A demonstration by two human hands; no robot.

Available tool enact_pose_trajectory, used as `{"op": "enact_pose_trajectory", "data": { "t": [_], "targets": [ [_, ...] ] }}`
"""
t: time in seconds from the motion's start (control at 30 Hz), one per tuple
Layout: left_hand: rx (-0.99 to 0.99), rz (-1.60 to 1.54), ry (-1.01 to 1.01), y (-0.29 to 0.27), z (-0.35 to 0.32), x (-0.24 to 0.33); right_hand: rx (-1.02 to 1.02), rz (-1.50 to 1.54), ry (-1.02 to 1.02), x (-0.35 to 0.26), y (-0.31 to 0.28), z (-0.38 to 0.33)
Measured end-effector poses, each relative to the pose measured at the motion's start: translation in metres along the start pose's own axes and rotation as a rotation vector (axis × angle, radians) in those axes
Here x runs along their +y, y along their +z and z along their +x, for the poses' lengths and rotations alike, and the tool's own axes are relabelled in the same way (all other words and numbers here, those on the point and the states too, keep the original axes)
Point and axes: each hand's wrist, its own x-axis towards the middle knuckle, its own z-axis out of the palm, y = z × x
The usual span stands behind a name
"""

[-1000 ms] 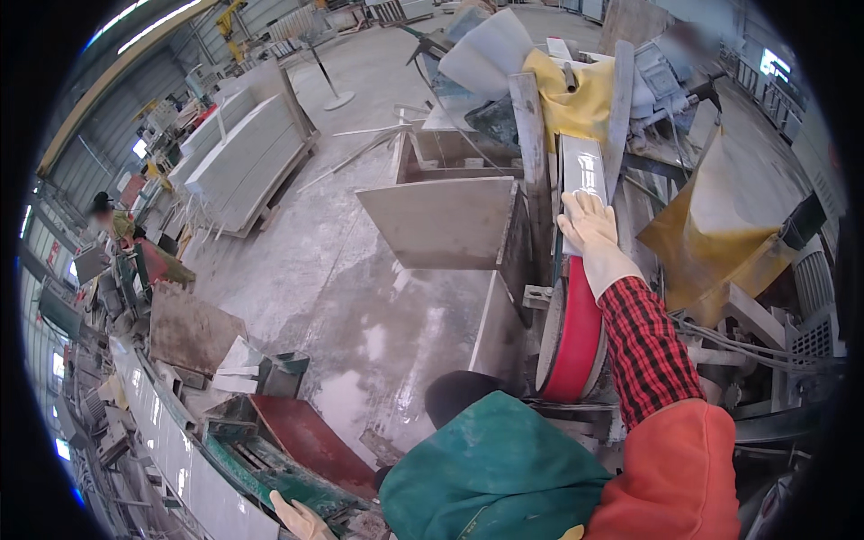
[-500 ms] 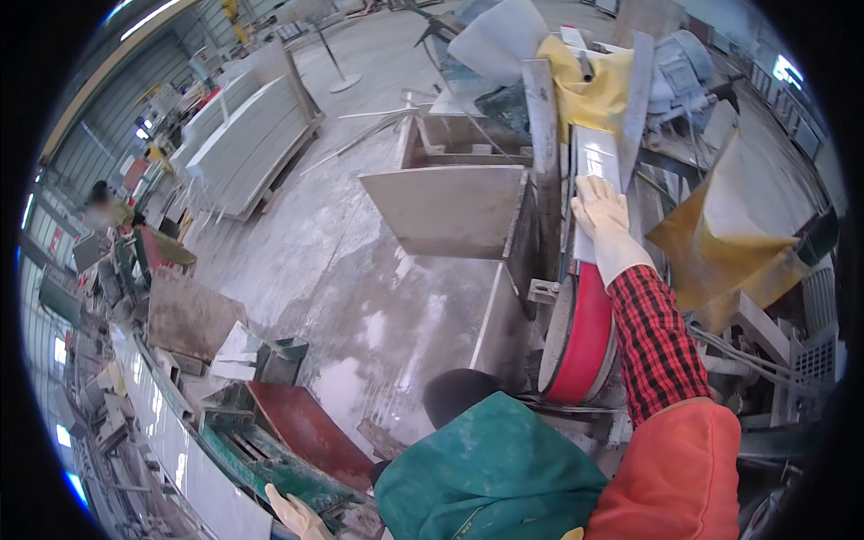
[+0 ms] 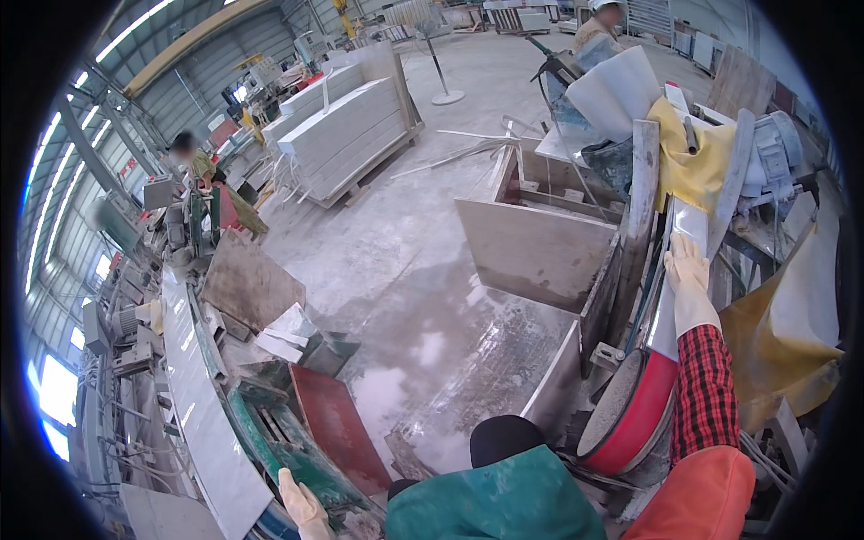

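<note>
In the head view, just beyond the red-rimmed wheel (image 3: 634, 434), the gloved right hand (image 3: 689, 270) lies flat, fingers extended, on a glossy white stone strip (image 3: 691, 219). Well left of the wheel, the gloved left hand (image 3: 303, 508) is near a green metal frame (image 3: 255, 430); whether it grips anything, I cannot tell.

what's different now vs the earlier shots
The view swung left: the red belt and the white strip now sit further right and lower in the picture, and a co-worker shows clearly at the top. Nothing was visibly grasped or released: the right hand still lies on the strip, the left hand stays by the green frame.
</note>
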Motion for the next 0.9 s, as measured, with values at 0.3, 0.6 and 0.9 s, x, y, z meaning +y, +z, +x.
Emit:
{"op": "enact_pose_trajectory", "data": {
  "t": [0.3,0.6,0.9],
  "targets": [
    [0.000,-0.076,0.011,-0.003,0.004,0.003,-0.001,-0.045,0.050,0.004,0.007,0.007],
    [0.021,-0.168,-0.040,-0.022,0.020,0.028,0.104,-0.042,0.063,-0.005,0.004,-0.066],
    [0.108,-0.191,-0.098,-0.024,0.013,0.020,0.006,0.084,0.122,-0.055,-0.050,-0.172]
  ]
}}
